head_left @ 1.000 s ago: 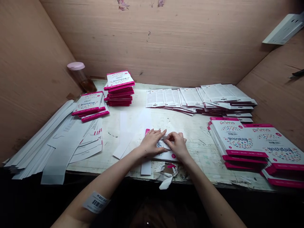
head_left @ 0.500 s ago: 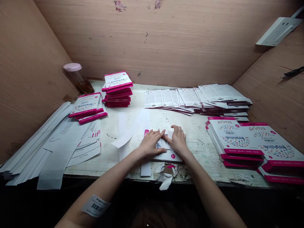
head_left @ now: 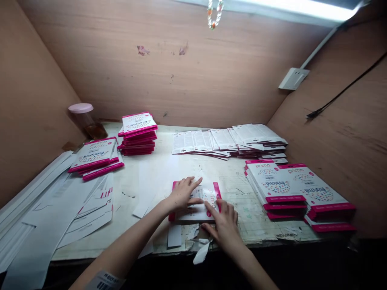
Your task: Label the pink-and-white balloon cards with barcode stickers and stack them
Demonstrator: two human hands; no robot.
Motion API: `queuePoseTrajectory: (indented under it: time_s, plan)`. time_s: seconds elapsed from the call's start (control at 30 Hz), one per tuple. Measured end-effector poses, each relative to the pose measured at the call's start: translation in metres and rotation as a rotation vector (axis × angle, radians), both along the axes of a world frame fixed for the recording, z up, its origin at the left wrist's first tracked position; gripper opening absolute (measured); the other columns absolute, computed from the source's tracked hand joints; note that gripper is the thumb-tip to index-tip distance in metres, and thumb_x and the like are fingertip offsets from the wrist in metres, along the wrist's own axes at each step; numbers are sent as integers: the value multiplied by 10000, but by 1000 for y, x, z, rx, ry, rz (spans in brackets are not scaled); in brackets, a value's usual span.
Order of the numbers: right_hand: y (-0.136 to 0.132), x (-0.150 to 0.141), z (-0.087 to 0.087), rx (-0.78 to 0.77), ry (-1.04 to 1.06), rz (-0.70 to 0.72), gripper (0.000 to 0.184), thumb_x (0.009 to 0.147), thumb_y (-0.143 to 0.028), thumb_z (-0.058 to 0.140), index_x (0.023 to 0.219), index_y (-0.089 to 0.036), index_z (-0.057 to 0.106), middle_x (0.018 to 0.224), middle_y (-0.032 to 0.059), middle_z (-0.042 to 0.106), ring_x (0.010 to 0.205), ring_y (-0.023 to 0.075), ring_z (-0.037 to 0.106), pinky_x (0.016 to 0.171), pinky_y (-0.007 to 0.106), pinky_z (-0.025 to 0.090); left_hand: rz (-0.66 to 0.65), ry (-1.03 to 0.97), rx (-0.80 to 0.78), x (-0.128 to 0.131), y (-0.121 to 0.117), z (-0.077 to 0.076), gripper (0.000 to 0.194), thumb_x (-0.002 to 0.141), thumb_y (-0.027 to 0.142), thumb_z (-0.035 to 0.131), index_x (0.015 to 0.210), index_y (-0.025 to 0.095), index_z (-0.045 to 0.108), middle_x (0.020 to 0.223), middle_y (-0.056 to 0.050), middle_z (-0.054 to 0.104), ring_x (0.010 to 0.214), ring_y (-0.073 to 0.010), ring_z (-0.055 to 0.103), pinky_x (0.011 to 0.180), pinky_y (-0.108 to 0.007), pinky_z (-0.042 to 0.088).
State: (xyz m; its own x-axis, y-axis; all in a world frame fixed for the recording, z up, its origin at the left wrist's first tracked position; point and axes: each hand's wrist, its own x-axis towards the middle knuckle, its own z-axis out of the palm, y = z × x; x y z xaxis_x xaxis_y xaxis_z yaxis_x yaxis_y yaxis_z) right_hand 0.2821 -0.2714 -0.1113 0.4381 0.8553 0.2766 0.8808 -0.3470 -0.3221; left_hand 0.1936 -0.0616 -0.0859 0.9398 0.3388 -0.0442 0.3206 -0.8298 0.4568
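The left grip (head_left: 183,193) lies wide on a pink-edged card (head_left: 198,213); the right grip (head_left: 222,225), also wide, touches its 5 o'clock edge.

Wall panels (head_left: 193,80) are recorded as matt, grained wood. Packets (head_left: 273,183) are noted as smooth, glossy card. The tabletop (head_left: 238,193) is seen as worn and rough.

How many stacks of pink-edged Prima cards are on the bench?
4: the back stack and left stack at left; the inner right stack and outer right stack at right. Some may be hidden.
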Motion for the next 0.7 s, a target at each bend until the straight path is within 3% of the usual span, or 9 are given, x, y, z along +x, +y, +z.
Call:
queuePoseTrajectory:
  time_s: [0.07,0.13,0.27,0.33,0.43,0.5,0.57,0.63,0.7]
  plan:
    - [-3,-4,-7,13,-12,-1,604,774,-361,703,1347,-382,513,1271,127,503,1142,358,454,885,526,441,49,26,3,14,6,6,514,828,437,639,1305,268,549,1316,-145,546,1237,-355,462,1012,-522,351]
    - [-2,-5,-12,31,2,-21,603,781,-362,699,1352,-399,508,1286,119,518,1157,361,469,904,542,452,78,32,-13,26,15,12,396,802,371,642,1158,197,631,1165,-157,618,1129,-351,530,949,-491,402]
    - [-5,-7,-9,171,51,-81,660,770,-350,714,1373,-440,460,1356,97,480,1209,375,474,961,574,445,18,45,-110,31,35,35,287,700,440,679,812,179,634,840,-65,663,824,-257,624,745,-336,484]
    - [-5,-10,-5,358,121,-164,754,798,-358,670,1462,-403,315,1422,122,414,1267,389,441,990,604,426,6,0,-197,25,40,53,340,794,528,552,777,189,570,750,-24,634,704,-210,614,628,-286,473]
    - [4,-14,5,646,424,-264,683,886,-410,517,1479,-340,185,1348,151,499,1220,345,527,939,580,483,180,-223,-667,20,29,80,458,716,628,646,768,198,498,649,38,565,588,-163,563,544,-242,427]
    - [11,-6,17,690,669,-222,527,908,-460,440,1397,-370,265,1158,90,642,1023,294,657,790,514,562,277,-341,-886,20,7,89,505,670,638,700,818,203,490,663,45,572,572,-151,561,539,-241,441]
    - [6,17,35,652,797,-174,431,874,-519,458,1281,-403,378,975,20,710,818,264,704,633,448,578,273,-367,-1028,17,-21,91,524,683,618,712,946,210,513,808,5,640,681,-181,627,613,-285,513]
    - [-19,59,60,624,785,-210,398,819,-540,535,1182,-385,484,882,8,726,718,256,701,569,408,560,223,-368,-1017,6,-41,86,567,730,600,687,1125,235,505,1050,-59,658,927,-234,661,788,-358,553]
    - [-60,115,91,590,727,-311,338,820,-469,569,1111,-296,593,849,60,727,716,249,701,606,381,551,213,-381,-861,-12,-47,75,581,770,603,648,1214,265,489,1192,-89,626,1105,-265,618,921,-396,525]
